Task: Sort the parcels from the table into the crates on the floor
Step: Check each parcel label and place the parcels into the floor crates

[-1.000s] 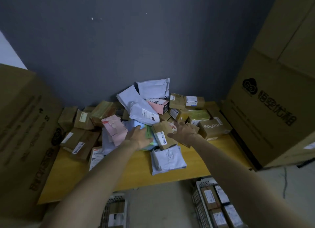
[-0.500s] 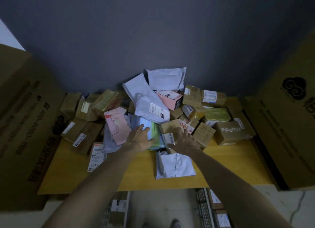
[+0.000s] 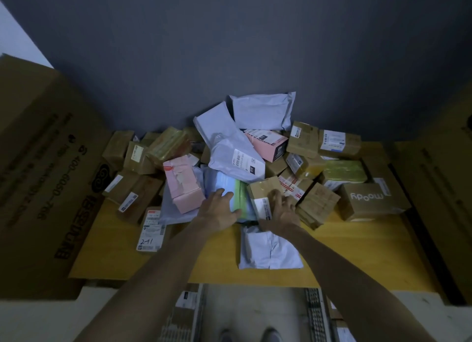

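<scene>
Head view: heap likely to slip if the lower parcels are pulled out

A slide is judged the main risk. The green-and-white packet [image 3: 236, 194] is pinned under a white mailer bag [image 3: 229, 150] that leans down from the heap. The brown box [image 3: 260, 192] is wedged against taped cartons, so neighbours are likely to be brought down by a quick pull. The pink box [image 3: 182, 186] just beside the packet may be tipped as well. The flat white bag [image 3: 269, 251] near the front edge of the counter [image 3: 362, 254] could be swept off by a forearm and dropped beside the crates [image 3: 315, 312] on the floor.

The left hand [image 3: 219, 210] is laid flat on the packet, fingers straight and apart, with nothing clasped. The right hand [image 3: 282, 212] is spread over the top of the brown box. Its thumb is hidden, so whether a grip is closed cannot be told. Both arms are stretched forward.
</scene>
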